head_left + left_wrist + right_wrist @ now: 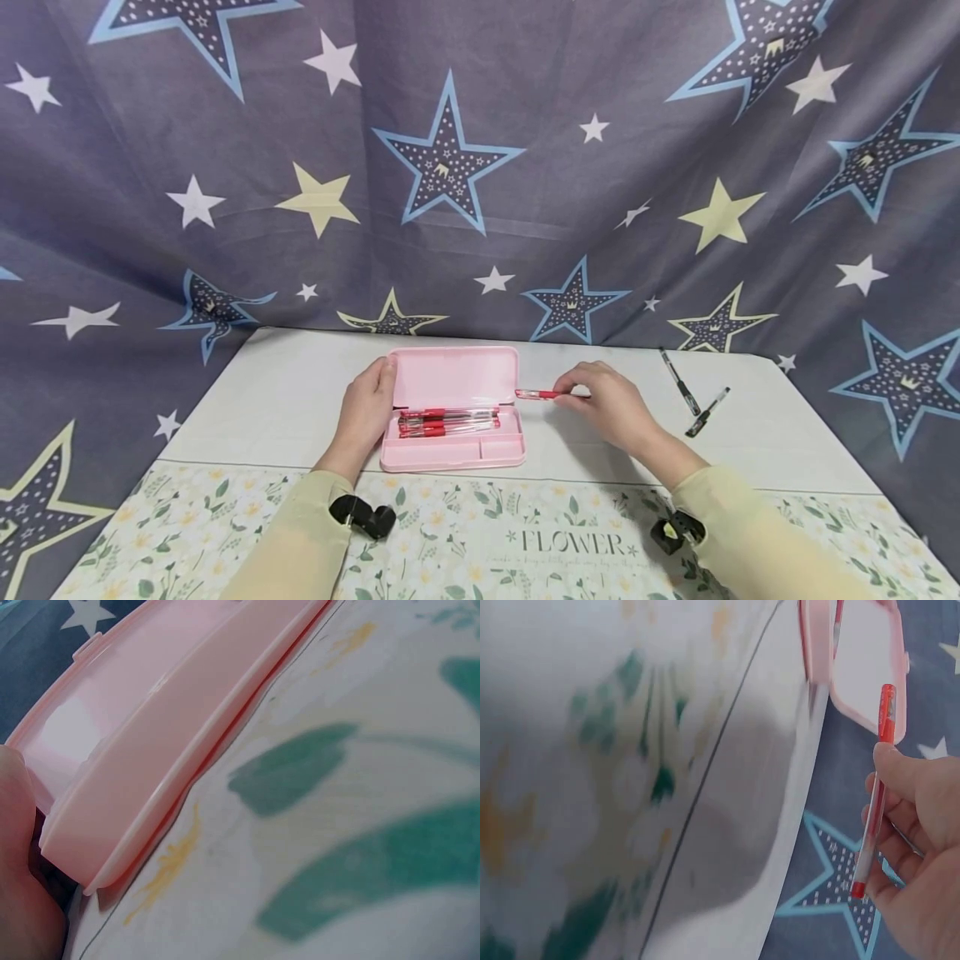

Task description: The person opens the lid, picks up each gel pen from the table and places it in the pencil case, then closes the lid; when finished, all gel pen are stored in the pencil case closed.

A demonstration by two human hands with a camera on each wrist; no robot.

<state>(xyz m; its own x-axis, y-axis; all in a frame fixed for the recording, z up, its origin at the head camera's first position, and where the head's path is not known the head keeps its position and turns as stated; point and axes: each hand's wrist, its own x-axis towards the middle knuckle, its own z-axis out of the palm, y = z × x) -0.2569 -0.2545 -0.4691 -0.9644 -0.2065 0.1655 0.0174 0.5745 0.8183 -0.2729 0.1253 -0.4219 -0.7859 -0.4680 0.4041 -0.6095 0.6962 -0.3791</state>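
Head view, curtain (540,204): the whole background is being filled by dark cloth printed with white, yellow and blue-edged stars (449,158).

Table (277,408): its top is being covered by a sheet, plain white toward the back and flowered toward the front, the two parts being divided by a thin dark line; the word FLOWER (573,543) is being displayed on the flowered part.

Sleeves (292,533): both forearms are being covered in pale yellow, and small black devices (363,517) are being worn at the wrists.

Pencil case (435,452): pink, it is being held open on the white part, its lid (455,377) being raised at the back; the front strip is being split into a long left section and a short right one.

Left hand (365,407): the case is being gripped at the left edge of its lid.

Right hand (611,406): a red pen (536,394) is being pinched between thumb and fingers, just right of the lid, its cap being pointed toward the case; whether the lid is being touched cannot be told.

Stored pens (450,427): several with red caps are being held lengthwise in the rear compartment, caps leftward.

Black pens (681,383): two are being seen on the table, close together, right of the right hand.
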